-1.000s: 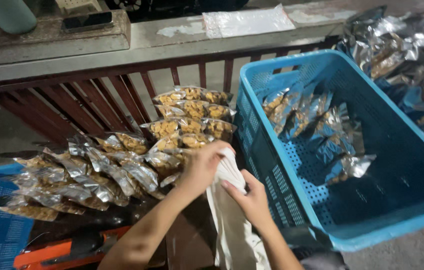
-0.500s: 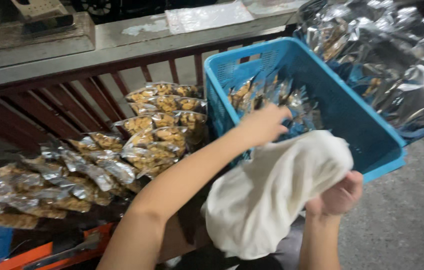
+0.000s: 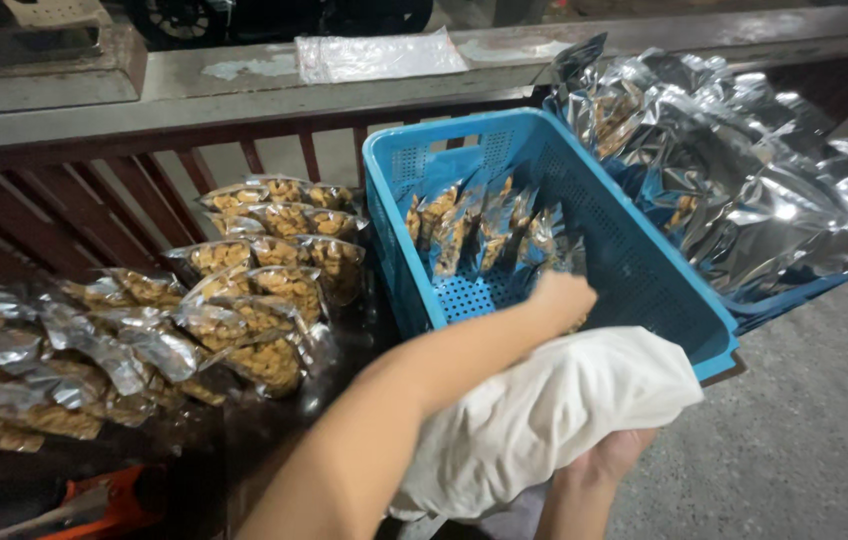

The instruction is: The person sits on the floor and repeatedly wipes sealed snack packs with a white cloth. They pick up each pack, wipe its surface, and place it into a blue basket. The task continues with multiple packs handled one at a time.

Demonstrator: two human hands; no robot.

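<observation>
Nearest, the right hand (image 3: 609, 455) cups a white cloth bundle (image 3: 544, 425) from below, fingers curled on it; propped on the blue crate (image 3: 634, 290) rim, it could slump off. The left hand (image 3: 562, 298) reaches into the crate toward the snack packets (image 3: 474, 225); its fingers are hidden, so I cannot tell their state. Half a second ago that hand was only over the rim; the foil bags (image 3: 744, 170) beyond lie untouched.

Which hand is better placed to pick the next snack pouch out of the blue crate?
Left. The left hand is already down inside the blue crate, beside the snack pouches. The right hand is outside the crate, occupied holding up the white cloth bag.
</observation>
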